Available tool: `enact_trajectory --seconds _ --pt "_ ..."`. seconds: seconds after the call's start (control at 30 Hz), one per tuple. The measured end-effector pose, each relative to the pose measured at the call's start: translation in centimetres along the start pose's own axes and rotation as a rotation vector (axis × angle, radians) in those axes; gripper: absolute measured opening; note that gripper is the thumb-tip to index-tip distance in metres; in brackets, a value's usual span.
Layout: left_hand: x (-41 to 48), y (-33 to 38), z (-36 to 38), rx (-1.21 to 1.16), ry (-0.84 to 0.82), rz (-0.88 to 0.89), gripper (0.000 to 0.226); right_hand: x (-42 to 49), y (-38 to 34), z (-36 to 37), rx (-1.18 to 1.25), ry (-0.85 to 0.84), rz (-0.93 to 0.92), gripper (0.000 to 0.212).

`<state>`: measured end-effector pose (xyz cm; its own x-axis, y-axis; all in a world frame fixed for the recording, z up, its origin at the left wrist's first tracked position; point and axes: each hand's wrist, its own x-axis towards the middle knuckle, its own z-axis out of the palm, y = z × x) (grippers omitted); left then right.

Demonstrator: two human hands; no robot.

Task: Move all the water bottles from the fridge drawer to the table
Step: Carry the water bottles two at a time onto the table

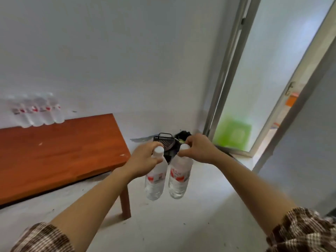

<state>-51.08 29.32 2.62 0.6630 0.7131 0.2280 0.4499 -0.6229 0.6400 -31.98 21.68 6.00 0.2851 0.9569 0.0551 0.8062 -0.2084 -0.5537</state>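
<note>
My left hand (143,159) grips the neck of a clear water bottle (155,180) with a white cap and a red-and-white label. My right hand (197,149) grips the neck of a second, matching water bottle (179,179). Both bottles hang upright side by side in the air, just right of the table's near right corner. The reddish-brown wooden table (60,153) fills the left of the view. Several blurred water bottles (39,111) stand in a row at its far edge against the wall. The fridge drawer is out of view.
A white wall runs behind the table. A black basket and dark items (165,141) lie on the floor in the corner. An open doorway with a metal frame (223,84) is at the right, a green object (232,135) beyond it. The pale floor (181,224) lies below.
</note>
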Motion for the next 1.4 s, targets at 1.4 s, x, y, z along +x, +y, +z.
enact_trajectory --seconds 1.4 --pt "33.6 -63.7 -35.9 0.435 -0.107 -0.077 0.043 68.7 -35.1 35.0 -0.533 -0.445 -0.402 0.042"
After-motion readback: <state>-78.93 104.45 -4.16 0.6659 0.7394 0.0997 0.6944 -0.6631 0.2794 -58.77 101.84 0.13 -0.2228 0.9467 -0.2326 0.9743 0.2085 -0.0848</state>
